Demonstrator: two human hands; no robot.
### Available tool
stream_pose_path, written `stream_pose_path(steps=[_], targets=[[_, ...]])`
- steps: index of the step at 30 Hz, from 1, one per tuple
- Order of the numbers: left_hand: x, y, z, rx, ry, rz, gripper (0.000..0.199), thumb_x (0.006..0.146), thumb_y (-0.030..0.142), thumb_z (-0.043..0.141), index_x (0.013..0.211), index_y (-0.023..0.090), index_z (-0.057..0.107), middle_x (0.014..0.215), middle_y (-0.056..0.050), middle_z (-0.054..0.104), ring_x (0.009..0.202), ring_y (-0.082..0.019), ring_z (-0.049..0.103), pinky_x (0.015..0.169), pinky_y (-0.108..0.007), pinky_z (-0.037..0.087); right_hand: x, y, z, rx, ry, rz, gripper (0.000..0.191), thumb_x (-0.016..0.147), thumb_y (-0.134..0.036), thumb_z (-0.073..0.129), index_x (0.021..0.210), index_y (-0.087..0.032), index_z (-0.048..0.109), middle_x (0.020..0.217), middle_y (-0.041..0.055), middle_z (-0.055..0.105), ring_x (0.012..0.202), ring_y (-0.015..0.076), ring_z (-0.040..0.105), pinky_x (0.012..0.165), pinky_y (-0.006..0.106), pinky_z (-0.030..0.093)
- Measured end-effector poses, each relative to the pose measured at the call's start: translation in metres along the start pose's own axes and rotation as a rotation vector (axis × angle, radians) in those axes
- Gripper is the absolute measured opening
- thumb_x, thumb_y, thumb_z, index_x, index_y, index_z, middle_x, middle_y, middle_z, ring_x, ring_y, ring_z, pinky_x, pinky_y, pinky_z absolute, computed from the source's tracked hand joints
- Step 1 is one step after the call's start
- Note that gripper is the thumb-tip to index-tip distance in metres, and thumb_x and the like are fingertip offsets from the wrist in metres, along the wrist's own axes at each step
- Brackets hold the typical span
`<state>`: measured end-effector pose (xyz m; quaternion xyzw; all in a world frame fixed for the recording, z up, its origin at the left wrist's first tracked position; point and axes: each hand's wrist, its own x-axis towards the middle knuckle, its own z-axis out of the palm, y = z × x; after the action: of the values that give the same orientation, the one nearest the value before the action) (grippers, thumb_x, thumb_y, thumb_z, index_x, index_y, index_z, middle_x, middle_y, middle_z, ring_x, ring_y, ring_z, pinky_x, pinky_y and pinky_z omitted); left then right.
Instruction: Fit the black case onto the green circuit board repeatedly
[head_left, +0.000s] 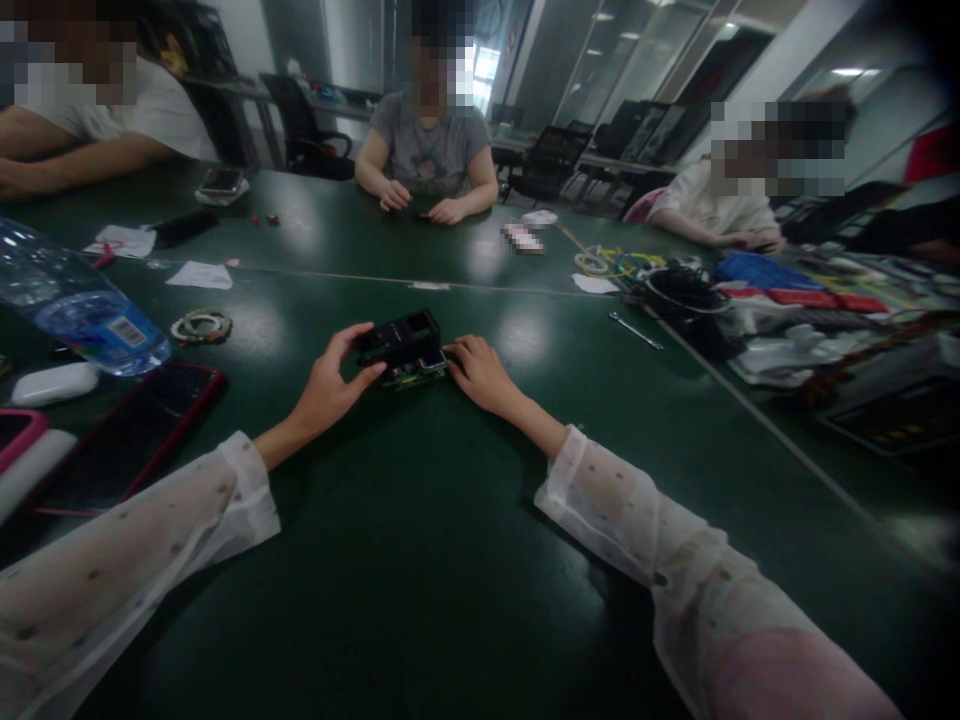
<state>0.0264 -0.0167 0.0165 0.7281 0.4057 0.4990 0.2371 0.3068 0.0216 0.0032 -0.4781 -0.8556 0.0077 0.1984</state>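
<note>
A black plastic housing (401,338) with a square opening at one end is tilted over a small green circuit board (415,378). My left hand (330,380) grips the housing's left end between thumb and fingers. At the board's right edge, the curled fingers of my right hand (480,375) pinch its corner; the thumb is partly hidden. The board's underside is low over the dark green table (420,560), and I cannot tell whether it touches.
On the left are a plastic bottle (97,320), a red-edged phone (142,430), a white case (56,383) and bracelets (201,326). A wrench (635,331) lies right, near piled cables (679,290). A person in grey (431,145) sits opposite; others sit at both sides.
</note>
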Motion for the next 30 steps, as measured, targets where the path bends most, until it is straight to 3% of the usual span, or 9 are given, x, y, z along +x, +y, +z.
stream_pose_path(steps=[6,12,23,30], targets=[[0.000,0.003,0.000,0.010,-0.091,-0.029,0.060,0.084,0.040,0.068,0.137,0.025,0.045,0.136,-0.009,0.056,0.124,-0.026,0.056,0.108,-0.044,0.044,0.000,-0.002,-0.002,-0.018,-0.008,0.004,0.031,0.097,-0.031,0.040,0.121,-0.018,0.055,0.120,0.0144,0.054,0.109,0.0286,0.049,0.087,0.043,0.044],[0.002,0.011,0.000,0.181,-0.211,0.035,0.056,0.083,0.038,0.069,0.133,0.026,0.049,0.131,-0.008,0.060,0.121,-0.028,0.057,0.106,-0.050,0.044,0.000,-0.001,-0.001,-0.006,-0.001,0.005,0.029,0.096,-0.030,0.041,0.119,-0.019,0.055,0.121,0.0139,0.054,0.108,0.0284,0.048,0.087,0.043,0.043],[0.002,0.007,-0.001,0.142,-0.147,0.013,0.062,0.084,0.039,0.068,0.139,0.026,0.045,0.137,-0.009,0.056,0.125,-0.028,0.055,0.107,-0.049,0.043,0.000,-0.001,-0.001,-0.021,-0.005,0.014,0.029,0.096,-0.030,0.041,0.119,-0.018,0.056,0.122,0.0147,0.054,0.110,0.0292,0.049,0.087,0.044,0.044],[0.001,0.008,-0.001,0.122,-0.041,0.023,0.064,0.084,0.039,0.069,0.141,0.026,0.044,0.139,-0.010,0.055,0.124,-0.027,0.056,0.109,-0.046,0.042,0.000,-0.002,-0.002,-0.013,-0.013,0.006,0.032,0.097,-0.030,0.040,0.122,-0.018,0.056,0.120,0.0141,0.054,0.110,0.0289,0.050,0.088,0.044,0.045]])
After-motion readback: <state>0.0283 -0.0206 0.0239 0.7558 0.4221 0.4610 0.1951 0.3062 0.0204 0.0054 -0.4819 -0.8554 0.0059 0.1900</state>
